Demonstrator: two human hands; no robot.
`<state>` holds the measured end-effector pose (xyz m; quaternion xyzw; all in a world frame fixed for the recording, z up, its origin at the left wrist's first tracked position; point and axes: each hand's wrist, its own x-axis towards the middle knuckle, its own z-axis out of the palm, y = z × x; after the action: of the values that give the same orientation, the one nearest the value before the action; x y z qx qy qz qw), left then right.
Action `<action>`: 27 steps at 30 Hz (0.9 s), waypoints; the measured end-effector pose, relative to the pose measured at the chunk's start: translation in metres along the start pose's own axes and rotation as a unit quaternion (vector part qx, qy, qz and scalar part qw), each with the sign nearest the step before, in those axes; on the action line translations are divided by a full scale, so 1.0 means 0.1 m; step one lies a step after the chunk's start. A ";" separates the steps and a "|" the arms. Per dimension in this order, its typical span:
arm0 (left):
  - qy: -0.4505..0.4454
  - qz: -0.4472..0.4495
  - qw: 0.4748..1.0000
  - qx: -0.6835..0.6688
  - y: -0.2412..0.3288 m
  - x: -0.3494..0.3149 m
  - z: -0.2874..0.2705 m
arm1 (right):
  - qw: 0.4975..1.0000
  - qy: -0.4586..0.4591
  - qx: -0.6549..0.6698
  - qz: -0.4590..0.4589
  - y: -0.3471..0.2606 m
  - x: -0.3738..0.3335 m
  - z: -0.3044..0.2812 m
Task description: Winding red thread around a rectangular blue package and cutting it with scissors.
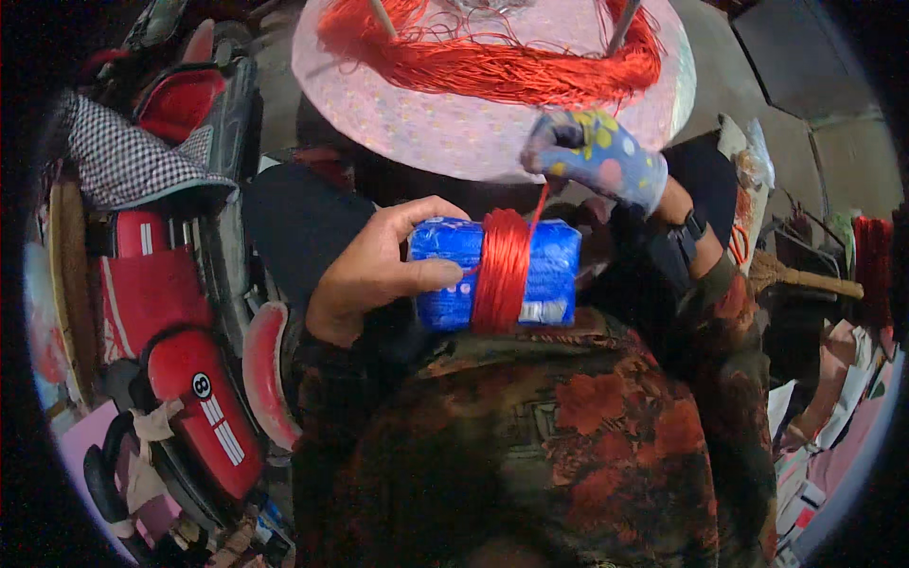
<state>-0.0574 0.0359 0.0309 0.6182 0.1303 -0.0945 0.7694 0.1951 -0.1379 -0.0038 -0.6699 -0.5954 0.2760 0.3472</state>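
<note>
Held in front of my body, a blue plastic-wrapped block-shaped pack (554, 251) has many turns of red cord (502, 275) wound round its middle. My bare left hand (379, 260) is closed on the pack's left end, with the thumb across its front. From the winding a single strand rises to my right hand (597, 156), which wears a grey glove with coloured dots. Its fingers are pinched on that strand. Beyond, a large loose skein of red cord (511, 71) lies round upright sticks on a round pink patterned tabletop (407, 142).
Red and black padded seats (204, 402) crowd the left side, with a checked cloth (142, 156) above them. To the right lie a straw brush with a handle (805, 277), papers or card scraps (833, 379) and hanging red cord (873, 256). My dark-clothed knees flank the pack.
</note>
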 end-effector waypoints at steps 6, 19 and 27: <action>0.136 0.180 0.943 -0.244 -0.08 -0.15 0.04 | 0.932 -0.040 0.340 0.115 -0.25 -0.32 0.42; 0.028 -0.050 0.996 0.068 0.04 -0.04 -0.02 | 0.988 -0.127 0.088 -0.024 -0.70 0.21 -0.02; -0.067 0.099 0.929 -0.351 0.16 -0.19 0.12 | 0.992 -0.085 0.093 -0.022 -0.23 -0.16 -0.03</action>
<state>-0.0691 0.0276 0.0544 0.3108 0.0419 -0.0071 0.9495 0.1806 -0.1533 0.0156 -0.5957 -0.6090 0.3785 0.3620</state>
